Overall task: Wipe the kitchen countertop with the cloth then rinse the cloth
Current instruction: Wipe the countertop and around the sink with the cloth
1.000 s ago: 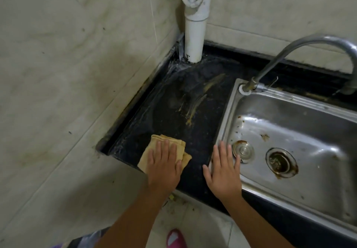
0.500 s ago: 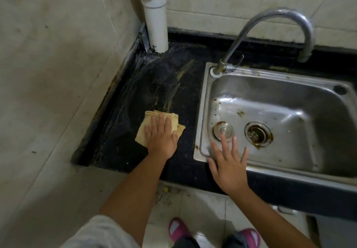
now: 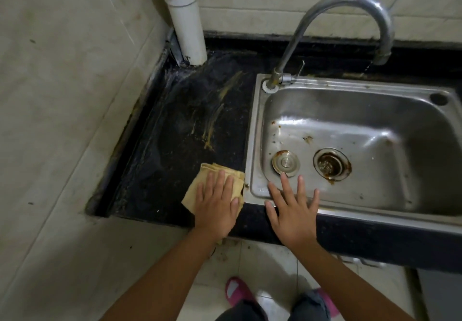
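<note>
A folded yellow cloth (image 3: 197,186) lies on the black countertop (image 3: 175,145) near its front edge, right beside the sink's left rim. My left hand (image 3: 217,203) presses flat on the cloth with straight fingers. My right hand (image 3: 292,210) rests flat with spread fingers on the front left rim of the steel sink (image 3: 375,210). Yellow-brown smears (image 3: 215,123) streak the countertop behind the cloth. The curved faucet (image 3: 350,3) arches over the sink from its back left corner.
A white pipe (image 3: 186,25) stands in the back left corner against tiled walls. The sink holds a loose metal plug (image 3: 285,163) and a rusty drain (image 3: 331,163). Below are floor tiles and pink slippers (image 3: 237,290).
My left hand has slid the cloth right and toward the front edge, up against the sink rim. My right hand stays on the sink's front rim. The camera view has shifted.
</note>
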`<state>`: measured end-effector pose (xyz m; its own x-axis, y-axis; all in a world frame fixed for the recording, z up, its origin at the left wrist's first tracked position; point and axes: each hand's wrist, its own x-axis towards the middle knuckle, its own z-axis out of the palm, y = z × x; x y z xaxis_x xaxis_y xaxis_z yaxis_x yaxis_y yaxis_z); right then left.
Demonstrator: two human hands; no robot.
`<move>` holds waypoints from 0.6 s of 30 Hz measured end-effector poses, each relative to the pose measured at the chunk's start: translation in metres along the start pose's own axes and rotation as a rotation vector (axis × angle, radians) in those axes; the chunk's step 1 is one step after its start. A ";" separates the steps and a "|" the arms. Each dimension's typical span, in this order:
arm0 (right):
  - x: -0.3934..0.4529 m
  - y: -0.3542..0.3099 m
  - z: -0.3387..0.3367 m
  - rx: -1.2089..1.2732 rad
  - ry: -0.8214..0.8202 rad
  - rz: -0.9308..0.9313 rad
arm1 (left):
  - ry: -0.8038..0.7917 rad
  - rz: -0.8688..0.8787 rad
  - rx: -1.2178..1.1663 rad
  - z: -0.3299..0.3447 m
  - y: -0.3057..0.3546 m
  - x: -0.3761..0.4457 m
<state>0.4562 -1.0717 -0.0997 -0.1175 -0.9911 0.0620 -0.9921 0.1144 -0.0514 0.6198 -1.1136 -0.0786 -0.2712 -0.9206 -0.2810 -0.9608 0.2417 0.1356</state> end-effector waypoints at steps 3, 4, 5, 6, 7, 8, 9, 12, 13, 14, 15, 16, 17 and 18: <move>0.010 -0.003 -0.004 -0.010 0.028 -0.016 | -0.016 -0.095 -0.031 -0.020 -0.005 0.045; 0.011 -0.004 -0.005 -0.009 0.027 -0.017 | 0.000 -0.101 -0.036 -0.026 -0.006 0.059; 0.011 -0.003 -0.004 -0.002 0.028 -0.020 | 0.010 -0.107 -0.043 -0.028 -0.005 0.073; 0.009 -0.002 -0.002 0.004 0.034 -0.024 | 0.004 -0.112 -0.047 -0.030 -0.003 0.085; 0.005 0.000 0.001 0.012 0.037 -0.023 | -0.009 -0.110 -0.044 -0.032 -0.002 0.094; 0.001 0.001 0.003 0.019 0.038 -0.016 | -0.015 -0.103 -0.034 -0.033 0.000 0.103; -0.002 0.002 0.005 0.025 0.037 -0.009 | -0.015 -0.095 -0.023 -0.034 0.001 0.112; -0.004 0.001 0.010 0.032 0.033 0.004 | -0.023 -0.100 -0.015 -0.035 0.002 0.134; -0.003 0.002 0.011 0.029 0.035 0.010 | -0.021 -0.098 -0.012 -0.035 0.002 0.139; -0.001 0.003 0.013 0.024 0.035 0.018 | -0.018 -0.091 -0.018 -0.035 0.003 0.142; 0.000 0.004 0.013 0.023 0.030 0.026 | -0.015 -0.080 -0.026 -0.034 0.004 0.144; 0.002 0.005 0.014 0.022 0.021 0.031 | -0.017 -0.069 -0.030 -0.033 0.004 0.142; 0.002 0.005 0.014 0.022 0.012 0.032 | -0.023 -0.064 -0.031 -0.031 0.004 0.138; 0.001 0.005 0.015 0.025 0.001 0.035 | -0.029 -0.063 -0.029 -0.028 0.003 0.129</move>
<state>0.4520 -1.0728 -0.1146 -0.1520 -0.9865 0.0606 -0.9860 0.1470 -0.0788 0.5839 -1.2408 -0.0879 -0.2117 -0.9244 -0.3172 -0.9742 0.1737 0.1439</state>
